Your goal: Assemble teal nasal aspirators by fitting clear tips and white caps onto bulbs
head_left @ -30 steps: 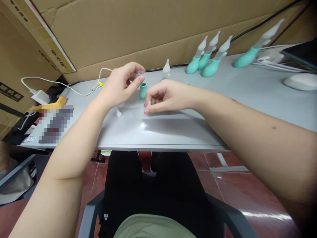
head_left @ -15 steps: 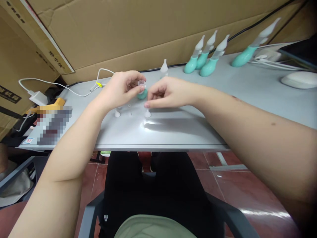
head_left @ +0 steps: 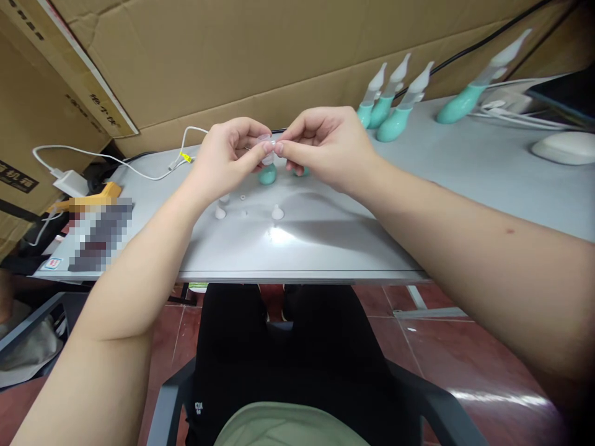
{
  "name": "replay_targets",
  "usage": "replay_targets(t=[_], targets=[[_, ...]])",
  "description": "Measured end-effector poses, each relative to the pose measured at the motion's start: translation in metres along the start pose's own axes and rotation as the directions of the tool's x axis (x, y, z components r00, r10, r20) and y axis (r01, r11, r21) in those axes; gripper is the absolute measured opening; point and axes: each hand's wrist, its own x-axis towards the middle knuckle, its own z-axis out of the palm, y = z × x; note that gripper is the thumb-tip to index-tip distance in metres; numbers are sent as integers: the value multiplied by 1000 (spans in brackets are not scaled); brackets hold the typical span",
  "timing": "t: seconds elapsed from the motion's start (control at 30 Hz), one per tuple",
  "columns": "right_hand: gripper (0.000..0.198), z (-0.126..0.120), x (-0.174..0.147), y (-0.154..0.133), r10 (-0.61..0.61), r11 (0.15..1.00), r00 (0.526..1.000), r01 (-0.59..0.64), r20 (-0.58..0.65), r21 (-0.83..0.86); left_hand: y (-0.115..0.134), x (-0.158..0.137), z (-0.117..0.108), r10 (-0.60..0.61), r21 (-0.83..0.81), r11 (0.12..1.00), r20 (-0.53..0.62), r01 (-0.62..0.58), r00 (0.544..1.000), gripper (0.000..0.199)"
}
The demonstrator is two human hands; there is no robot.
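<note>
My left hand (head_left: 235, 148) is closed around a clear plastic tube (head_left: 267, 158) of a nasal aspirator. My right hand (head_left: 325, 139) pinches at the tube's side, its thumb and fingertips meeting the left thumb; whatever small piece lies between them is too small to name. Just below the tube shows a teal bulb (head_left: 267, 175); whether the two are joined I cannot tell. Behind my right fingers peeks a bit of another teal bulb (head_left: 302, 171). White nozzle tips (head_left: 277, 212) and a small white ring (head_left: 242, 197) lie on the table nearer to me.
Several whole teal nasal aspirators (head_left: 393, 126) stand at the back right of the grey table (head_left: 320, 257). A white mouse (head_left: 563, 148) lies at far right. White cable (head_left: 153, 178) and a yellow tool (head_left: 109, 193) are at left. Cardboard (head_left: 232, 62) walls the back.
My right hand has risen from beside the white nozzle tip on the table to the clear tube. My left hand still holds the tube, now slightly higher and turned.
</note>
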Motion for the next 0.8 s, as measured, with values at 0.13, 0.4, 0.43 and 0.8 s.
replay_targets(t=[0.13,0.4,0.43,0.8], targets=[[35,5,-1,-4,40,998,998,-39,-39,40,3,-1,4,-37,-51,998,-27,36,999,66],[41,17,-1,-8,145,989,986,-146,-85,-6,7,3,12,-169,-106,981,-68,161,983,32],[42,17,-1,-8,145,989,986,-147,-84,-14,8,2,12,-171,-114,980,-68,163,983,31],[47,16,-1,-7,206,977,978,-207,17,59,22,0,9,-221,-64,974,-40,218,974,27]])
